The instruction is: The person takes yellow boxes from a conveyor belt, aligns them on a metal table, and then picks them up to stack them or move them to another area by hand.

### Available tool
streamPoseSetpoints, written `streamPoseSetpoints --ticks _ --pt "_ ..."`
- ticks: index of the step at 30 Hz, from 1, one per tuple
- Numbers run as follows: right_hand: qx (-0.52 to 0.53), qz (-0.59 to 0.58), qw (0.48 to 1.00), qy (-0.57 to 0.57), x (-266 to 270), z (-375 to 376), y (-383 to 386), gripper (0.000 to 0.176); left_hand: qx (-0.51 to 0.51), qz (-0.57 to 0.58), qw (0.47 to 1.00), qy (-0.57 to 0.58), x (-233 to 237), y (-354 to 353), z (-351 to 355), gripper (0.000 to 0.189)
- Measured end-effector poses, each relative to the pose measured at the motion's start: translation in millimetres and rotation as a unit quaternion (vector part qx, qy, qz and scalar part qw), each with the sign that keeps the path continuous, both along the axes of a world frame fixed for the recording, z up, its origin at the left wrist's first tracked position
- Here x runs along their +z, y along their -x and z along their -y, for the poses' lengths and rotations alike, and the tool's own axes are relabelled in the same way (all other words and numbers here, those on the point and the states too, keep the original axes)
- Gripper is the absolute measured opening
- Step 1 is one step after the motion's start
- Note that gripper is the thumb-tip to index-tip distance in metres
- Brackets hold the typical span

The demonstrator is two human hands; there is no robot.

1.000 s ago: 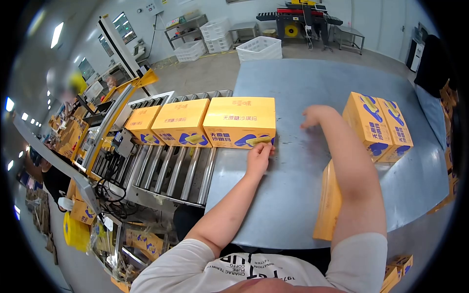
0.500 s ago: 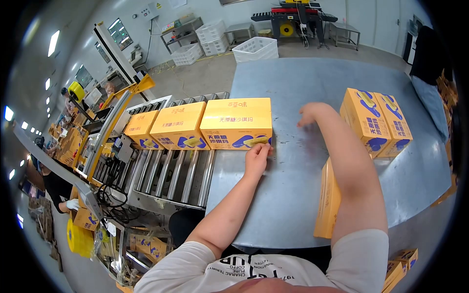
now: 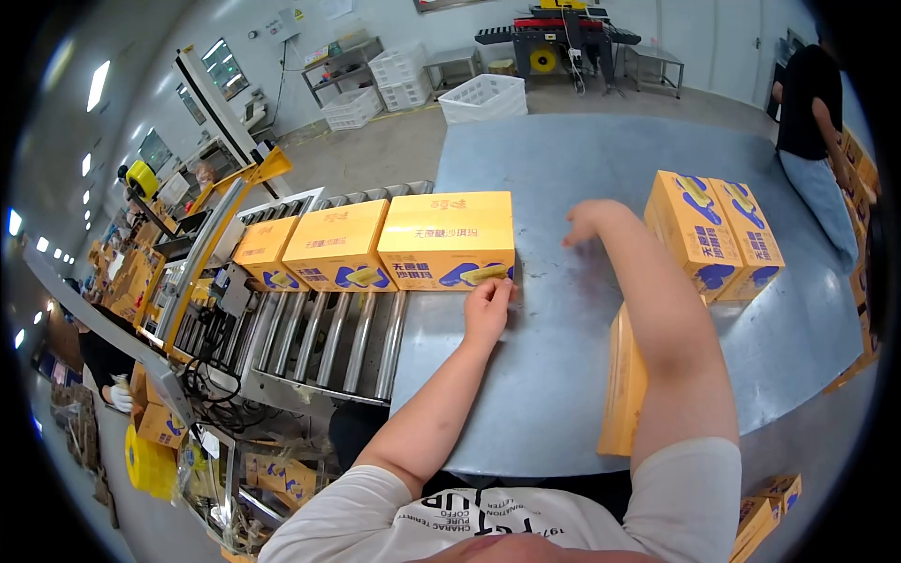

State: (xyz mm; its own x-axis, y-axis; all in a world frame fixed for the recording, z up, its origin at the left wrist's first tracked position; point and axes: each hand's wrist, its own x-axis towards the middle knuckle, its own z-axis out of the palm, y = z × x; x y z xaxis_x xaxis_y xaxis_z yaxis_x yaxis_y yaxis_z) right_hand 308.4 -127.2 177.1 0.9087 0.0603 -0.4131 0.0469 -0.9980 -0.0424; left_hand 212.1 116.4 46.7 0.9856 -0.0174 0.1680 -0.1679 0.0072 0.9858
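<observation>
Three yellow cartons stand in a row at the left. The nearest to me, a yellow carton (image 3: 449,230), straddles the rollers and the metal table (image 3: 563,375). My left hand (image 3: 490,305) touches its lower front corner, with fingers bent together; whether they pinch anything is hidden. My right hand (image 3: 588,221) is over the table, fingers apart and holding nothing, between that carton and two upright yellow cartons (image 3: 699,235) at the right. Beneath my right forearm stands another yellow carton (image 3: 623,385), partly covered by the arm.
The roller conveyor (image 3: 333,338) runs left under a yellow-framed machine (image 3: 272,165). White crates (image 3: 483,98) sit behind the table. A person in black (image 3: 809,103) stands at the far right. Gloved hands of a co-worker (image 3: 119,394) are by cartons at the lower left.
The view has shifted slightly. The person at the far right shows more fully. My hands stay in nearly the same places, and the cartons keep their arrangement.
</observation>
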Motion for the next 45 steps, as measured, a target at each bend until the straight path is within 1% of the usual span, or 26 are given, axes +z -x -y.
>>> streamPoseSetpoints --ticks 2,5,8,11,15,21,27,30,36,39,42,45 --pt "-0.002 -0.003 1.000 -0.006 -1.3 0.6 -1.6 0.064 -0.005 -0.013 1.000 0.009 -1.3 -1.8 -0.5 0.022" --pt "-0.030 -0.039 0.999 0.003 5.0 -2.2 -2.4 0.077 -0.012 -0.015 0.999 0.030 -2.9 -2.1 -0.7 0.022" --pt "-0.003 -0.026 0.999 0.020 2.5 -2.3 -7.3 0.076 -0.006 -0.014 0.999 0.039 0.0 -1.1 0.2 0.024" --pt "0.003 0.016 1.000 0.000 -3.1 1.2 -5.7 0.065 0.001 -0.012 0.999 0.045 0.6 -1.3 1.0 0.025" --pt "0.001 0.012 1.000 0.000 -1.9 1.2 -4.6 0.065 -0.009 -0.019 1.000 0.023 -2.8 -4.1 -0.9 0.023" --pt "0.007 0.013 1.000 -0.003 -4.0 2.7 -6.3 0.066 -0.014 -0.023 0.999 0.018 -3.4 -3.1 -1.3 0.024" --pt "-0.003 0.014 1.000 0.001 -7.4 3.9 -8.4 0.068 0.005 -0.004 1.000 0.016 -2.2 -2.4 1.6 0.027" --pt "-0.002 0.009 1.000 0.005 -4.2 2.2 -5.9 0.070 -0.015 -0.024 1.000 -0.004 -0.3 -2.4 -1.3 0.024" --pt "-0.001 -0.005 1.000 0.013 -0.3 -1.4 -3.3 0.074 -0.020 -0.019 1.000 0.006 -1.0 -2.2 -0.7 0.025" --pt "0.000 -0.011 1.000 0.016 -4.7 -0.3 -7.1 0.075 -0.009 -0.009 1.000 0.024 -3.7 -3.7 0.9 0.029" --pt "-0.002 -0.008 1.000 0.018 -6.0 1.3 -8.3 0.076 -0.016 -0.011 1.000 -0.001 -1.3 -3.2 -0.7 0.025" --pt "-0.002 -0.007 1.000 0.016 -6.2 0.8 -9.3 0.076 -0.016 -0.014 1.000 0.003 -0.5 -2.4 -1.0 0.025"
